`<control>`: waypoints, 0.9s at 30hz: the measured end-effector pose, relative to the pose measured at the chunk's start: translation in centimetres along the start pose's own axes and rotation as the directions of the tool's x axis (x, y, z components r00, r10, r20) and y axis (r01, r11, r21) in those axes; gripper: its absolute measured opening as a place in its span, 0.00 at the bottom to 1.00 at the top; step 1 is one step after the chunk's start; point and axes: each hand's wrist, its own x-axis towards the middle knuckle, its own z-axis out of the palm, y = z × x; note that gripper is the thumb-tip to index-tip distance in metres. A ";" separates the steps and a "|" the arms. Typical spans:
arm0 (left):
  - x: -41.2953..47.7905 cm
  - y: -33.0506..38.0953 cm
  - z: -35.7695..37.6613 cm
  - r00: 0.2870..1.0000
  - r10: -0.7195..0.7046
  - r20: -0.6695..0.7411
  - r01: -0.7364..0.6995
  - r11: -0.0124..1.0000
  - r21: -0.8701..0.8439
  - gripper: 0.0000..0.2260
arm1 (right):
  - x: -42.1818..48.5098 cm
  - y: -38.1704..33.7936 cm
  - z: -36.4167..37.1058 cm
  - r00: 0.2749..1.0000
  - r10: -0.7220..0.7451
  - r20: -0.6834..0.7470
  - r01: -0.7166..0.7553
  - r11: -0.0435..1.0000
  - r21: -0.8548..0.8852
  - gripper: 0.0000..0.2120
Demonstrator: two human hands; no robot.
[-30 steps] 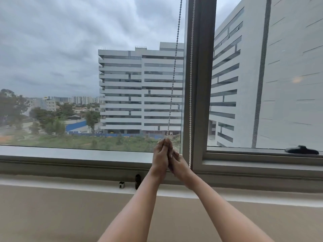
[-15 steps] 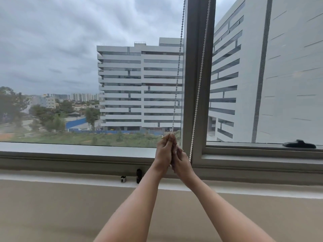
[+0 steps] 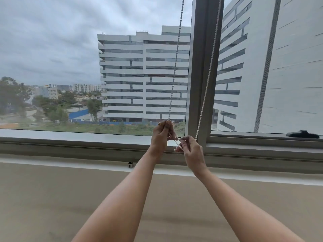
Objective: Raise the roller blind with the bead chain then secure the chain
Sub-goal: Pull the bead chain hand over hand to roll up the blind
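I see left hand (image 3: 161, 135) fingers curled, pinching bead chain (image 3: 176, 56) strand; right hand (image 3: 191, 151), at its 4 o'clock, pinches chain's bottom loop.

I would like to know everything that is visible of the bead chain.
The bead chain is made of small round whitish beads, plastic by the look. Two straight strands come down from above the picture: one before the glass into the left hand, which pinches it, the other along the grey window post to the right hand. A short stretch of beads runs between the hands, and the right hand pinches it.
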 end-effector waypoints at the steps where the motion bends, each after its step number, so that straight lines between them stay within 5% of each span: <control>1: -0.2 0.2 -0.1 1.000 0.000 0.004 0.000 1.000 -0.002 0.15 | 0.2 -0.3 -0.1 1.000 0.007 -0.010 -0.007 1.000 -0.004 0.03; 5: -1.1 0.8 -0.2 1.000 0.000 0.027 0.000 1.000 -0.003 0.15 | 0.2 -0.7 -0.1 0.995 -0.095 -0.026 0.086 0.968 -0.234 0.03; 10: -2.0 1.8 -0.3 0.999 -0.025 0.035 0.027 0.998 -0.048 0.15 | -0.8 -1.2 1.2 0.988 -0.149 -0.048 0.085 0.771 -0.631 0.09; 19: -3.0 2.3 -2.4 0.970 -0.204 0.131 0.185 0.972 0.147 0.11 | -1.4 -1.8 4.0 0.977 0.200 -0.077 -0.214 0.898 -0.385 0.10; 27: -4.0 -1.6 -9.6 0.900 -0.360 -0.245 0.405 0.898 0.171 0.05 | 0.5 -1.6 6.5 0.966 0.260 -0.014 -0.251 0.915 -0.315 0.11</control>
